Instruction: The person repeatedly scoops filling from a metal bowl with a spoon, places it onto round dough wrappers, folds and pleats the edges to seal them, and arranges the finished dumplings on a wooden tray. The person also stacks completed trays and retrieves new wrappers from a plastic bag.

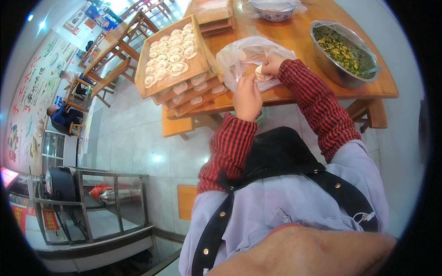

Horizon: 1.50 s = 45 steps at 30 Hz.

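Note:
My right hand (273,65) pinches the edge of a pale round dough wrapper (259,71) over an open clear plastic bag (238,46). Beside it, my left hand (247,98) has its fingers together near the wrapper, its back towards me; what its palm side holds is hidden. Another pale dough piece (242,56) shows through the bag on the wooden table (297,38). To the left, the top wooden tray (183,78) of a stack carries rows of folded dumplings (176,50). A steel bowl (336,77) at the right holds chopped green and yellow filling (340,55).
A utensil handle (373,70) sticks out of the steel bowl, whose rim bears plastic film. Further back stand a patterned bowl (272,12) and more stacked trays (215,15). Benches (178,127) flank the table. A metal rack (114,207) stands at lower left; people sit far left.

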Motion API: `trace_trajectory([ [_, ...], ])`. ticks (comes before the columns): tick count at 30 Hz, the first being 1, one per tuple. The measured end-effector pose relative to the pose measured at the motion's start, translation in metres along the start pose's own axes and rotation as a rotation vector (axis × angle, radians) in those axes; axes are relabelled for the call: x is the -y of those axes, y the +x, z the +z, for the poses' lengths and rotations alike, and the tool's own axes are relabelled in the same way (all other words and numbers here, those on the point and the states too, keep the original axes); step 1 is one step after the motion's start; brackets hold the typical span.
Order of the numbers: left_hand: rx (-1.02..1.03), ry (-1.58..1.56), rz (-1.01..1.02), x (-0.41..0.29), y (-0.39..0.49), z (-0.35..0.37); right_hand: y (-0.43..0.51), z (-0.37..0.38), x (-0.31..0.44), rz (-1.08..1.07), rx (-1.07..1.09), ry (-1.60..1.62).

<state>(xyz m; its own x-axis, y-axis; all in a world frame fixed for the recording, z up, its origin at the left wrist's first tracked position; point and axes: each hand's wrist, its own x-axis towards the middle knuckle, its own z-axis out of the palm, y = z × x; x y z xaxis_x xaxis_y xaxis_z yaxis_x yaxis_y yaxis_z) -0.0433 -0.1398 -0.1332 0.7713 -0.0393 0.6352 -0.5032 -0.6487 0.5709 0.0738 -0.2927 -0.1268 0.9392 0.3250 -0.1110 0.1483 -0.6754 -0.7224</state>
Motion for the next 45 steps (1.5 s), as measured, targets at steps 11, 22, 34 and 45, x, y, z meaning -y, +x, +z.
trace_trajectory([
  [11, 0.314, 0.318, -0.119, 0.01, 0.014, 0.028, -0.015, -0.015, -0.017, 0.073, -0.015, 0.426],
  [22, 0.06, -0.179, -0.124, -0.016, 0.016, 0.025, -0.064, -0.031, -0.029, -0.148, 0.268, 1.547],
  [34, 0.455, -1.809, -0.685, -0.053, 0.003, 0.034, -0.13, -0.025, -0.007, -0.213, 0.132, 1.242],
  [45, 0.418, -1.592, -0.931, -0.094, -0.001, 0.042, -0.225, -0.169, -0.069, 0.064, -1.54, -0.647],
])
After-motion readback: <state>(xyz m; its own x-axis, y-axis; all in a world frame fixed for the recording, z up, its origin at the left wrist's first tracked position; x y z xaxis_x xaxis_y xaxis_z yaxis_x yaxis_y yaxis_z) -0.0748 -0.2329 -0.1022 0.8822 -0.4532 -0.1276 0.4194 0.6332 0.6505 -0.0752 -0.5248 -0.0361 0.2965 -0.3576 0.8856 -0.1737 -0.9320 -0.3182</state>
